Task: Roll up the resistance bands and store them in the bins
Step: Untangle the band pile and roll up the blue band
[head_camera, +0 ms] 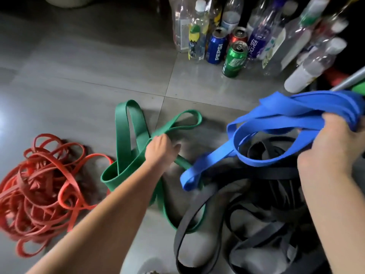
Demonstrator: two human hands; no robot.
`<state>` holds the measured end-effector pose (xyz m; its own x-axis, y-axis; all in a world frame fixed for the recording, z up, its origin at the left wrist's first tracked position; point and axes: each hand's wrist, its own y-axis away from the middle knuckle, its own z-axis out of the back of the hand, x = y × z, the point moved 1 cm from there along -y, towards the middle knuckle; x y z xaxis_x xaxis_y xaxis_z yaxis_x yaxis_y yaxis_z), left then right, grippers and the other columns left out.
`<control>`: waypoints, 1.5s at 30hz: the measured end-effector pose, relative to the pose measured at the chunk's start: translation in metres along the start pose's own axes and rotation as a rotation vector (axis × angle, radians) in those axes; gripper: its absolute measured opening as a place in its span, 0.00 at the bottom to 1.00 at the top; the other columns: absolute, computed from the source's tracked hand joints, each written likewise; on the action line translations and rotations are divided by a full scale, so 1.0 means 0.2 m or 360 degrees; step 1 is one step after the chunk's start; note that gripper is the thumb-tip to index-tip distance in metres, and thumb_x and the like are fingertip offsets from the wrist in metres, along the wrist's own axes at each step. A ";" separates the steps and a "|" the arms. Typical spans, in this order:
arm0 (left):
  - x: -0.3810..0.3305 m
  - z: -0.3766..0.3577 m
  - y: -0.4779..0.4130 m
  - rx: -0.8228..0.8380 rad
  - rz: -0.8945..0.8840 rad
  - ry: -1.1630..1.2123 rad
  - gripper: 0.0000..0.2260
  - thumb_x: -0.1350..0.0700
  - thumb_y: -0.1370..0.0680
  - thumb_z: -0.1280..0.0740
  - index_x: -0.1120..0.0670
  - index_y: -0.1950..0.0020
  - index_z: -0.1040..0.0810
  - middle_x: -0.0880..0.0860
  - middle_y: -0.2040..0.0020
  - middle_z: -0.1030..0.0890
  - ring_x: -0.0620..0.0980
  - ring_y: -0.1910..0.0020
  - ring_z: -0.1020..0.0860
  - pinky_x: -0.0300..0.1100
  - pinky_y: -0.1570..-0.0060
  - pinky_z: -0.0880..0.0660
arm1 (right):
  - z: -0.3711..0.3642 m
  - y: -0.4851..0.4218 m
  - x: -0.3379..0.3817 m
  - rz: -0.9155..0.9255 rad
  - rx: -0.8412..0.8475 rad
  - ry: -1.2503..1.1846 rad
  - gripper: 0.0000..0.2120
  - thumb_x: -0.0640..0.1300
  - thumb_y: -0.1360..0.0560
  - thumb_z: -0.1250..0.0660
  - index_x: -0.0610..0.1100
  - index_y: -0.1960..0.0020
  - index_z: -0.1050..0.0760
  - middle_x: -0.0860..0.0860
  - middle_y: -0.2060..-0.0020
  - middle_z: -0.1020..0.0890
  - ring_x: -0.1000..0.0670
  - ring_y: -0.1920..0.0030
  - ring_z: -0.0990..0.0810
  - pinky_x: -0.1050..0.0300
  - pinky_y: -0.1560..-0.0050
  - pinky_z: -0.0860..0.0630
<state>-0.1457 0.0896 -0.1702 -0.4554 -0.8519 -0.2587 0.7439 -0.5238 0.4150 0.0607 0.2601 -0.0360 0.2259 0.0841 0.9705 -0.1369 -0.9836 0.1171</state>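
Wide green resistance bands (126,133) lie looped on the grey floor at the centre. My left hand (160,150) reaches over them and grips a green band where the loops cross. My right hand (333,147) grips a bunch of blue bands (276,119) and holds them up at the right; a long blue loop hangs down to the floor. Under the blue ones lies a pile of black and grey bands (266,196). A tangled heap of thin red bands (41,182) sits at the left. No bin can be made out.
Several plastic bottles (197,30) and drink cans (234,58) stand on the tiled floor at the back right. A grey pole (349,81) slants in at the right edge. Bare floor tiles (79,66) stretch across the upper left.
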 end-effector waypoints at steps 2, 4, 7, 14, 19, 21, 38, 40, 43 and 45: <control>0.09 0.15 -0.05 -0.0200 0.0013 -0.0142 0.21 0.51 0.26 0.32 0.60 0.38 0.31 0.60 0.40 0.28 0.60 0.39 0.28 0.51 0.44 0.30 | -0.03 0.00 0.01 -0.0011 0.0022 -0.0004 0.18 0.38 0.36 0.34 0.44 0.47 0.25 0.45 0.51 0.17 0.46 0.53 0.17 0.52 0.54 0.20; 0.17 0.28 -0.11 -0.0377 0.0056 -0.0241 0.20 0.61 0.27 0.34 0.59 0.36 0.34 0.60 0.38 0.32 0.60 0.38 0.31 0.53 0.45 0.30 | -0.06 0.04 0.00 0.0012 0.0096 -0.0003 0.13 0.37 0.35 0.33 0.47 0.52 0.26 0.49 0.56 0.17 0.45 0.55 0.17 0.52 0.56 0.20; 0.28 0.38 -0.13 -0.0402 0.0029 -0.0456 0.27 0.63 0.28 0.34 0.55 0.30 0.37 0.58 0.31 0.39 0.60 0.33 0.36 0.54 0.41 0.32 | -0.15 0.08 -0.04 0.0048 0.0221 0.0021 0.13 0.36 0.37 0.32 0.50 0.55 0.26 0.56 0.62 0.16 0.49 0.56 0.16 0.53 0.56 0.19; 0.28 -0.08 0.20 0.0316 -0.0207 -0.0808 0.20 0.46 0.25 0.39 0.42 0.32 0.32 0.52 0.23 0.49 0.65 0.26 0.53 0.68 0.37 0.43 | -0.30 0.13 -0.31 -0.0202 0.0762 0.0798 0.11 0.40 0.38 0.29 0.49 0.61 0.28 0.53 0.65 0.21 0.53 0.66 0.22 0.54 0.62 0.24; 0.50 -0.07 0.23 0.0355 -0.0089 -0.0909 0.18 0.41 0.27 0.42 0.47 0.42 0.24 0.50 0.40 0.25 0.55 0.40 0.30 0.45 0.55 0.29 | -0.47 0.06 -0.24 0.0124 0.0892 0.0904 0.09 0.45 0.43 0.36 0.50 0.66 0.34 0.60 0.73 0.26 0.61 0.73 0.31 0.65 0.70 0.32; 0.57 -0.05 0.27 0.0390 -0.0051 -0.1028 0.21 0.38 0.26 0.46 0.47 0.44 0.21 0.50 0.43 0.21 0.54 0.42 0.25 0.42 0.57 0.29 | -0.53 0.04 -0.17 0.0342 0.0817 0.0765 0.09 0.45 0.41 0.37 0.52 0.64 0.36 0.65 0.73 0.26 0.65 0.74 0.31 0.72 0.72 0.34; 0.12 0.05 0.50 0.0515 -0.0150 -0.1524 0.23 0.45 0.22 0.43 0.51 0.28 0.34 0.58 0.28 0.40 0.59 0.30 0.41 0.71 0.39 0.41 | 0.60 0.19 -0.70 0.0732 0.2076 0.3134 0.28 0.65 0.26 0.42 0.54 0.30 0.35 0.49 0.37 0.28 0.47 0.32 0.37 0.47 0.27 0.58; -0.03 -0.07 0.58 0.0448 -0.0525 -0.1045 0.23 0.41 0.24 0.42 0.48 0.31 0.32 0.54 0.30 0.36 0.55 0.32 0.37 0.59 0.38 0.35 | 0.66 0.19 -0.67 0.0852 0.2168 0.3102 0.23 0.65 0.24 0.47 0.54 0.36 0.28 0.49 0.37 0.30 0.46 0.30 0.39 0.43 0.28 0.67; -0.16 -0.26 0.70 0.0670 -0.0437 -0.0448 0.31 0.42 0.24 0.40 0.46 0.24 0.47 0.52 0.26 0.41 0.56 0.30 0.38 0.51 0.37 0.33 | 0.80 0.13 -0.62 0.0968 0.2187 0.3169 0.25 0.65 0.23 0.50 0.53 0.37 0.26 0.50 0.34 0.31 0.48 0.28 0.43 0.44 0.34 0.79; -0.22 -0.39 0.81 0.0950 -0.0287 -0.0422 0.37 0.41 0.25 0.38 0.45 0.23 0.56 0.53 0.26 0.43 0.61 0.30 0.38 0.52 0.37 0.34 | 0.90 0.05 -0.57 0.0919 0.2070 0.3258 0.25 0.66 0.23 0.51 0.55 0.37 0.26 0.52 0.32 0.32 0.51 0.27 0.45 0.43 0.37 0.81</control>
<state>0.0326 0.0429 -0.1605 -0.7085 -0.6829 -0.1780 0.2822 -0.5053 0.8155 0.2078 0.2117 -0.1825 -0.4632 -0.8762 -0.1333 0.7191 -0.4595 0.5214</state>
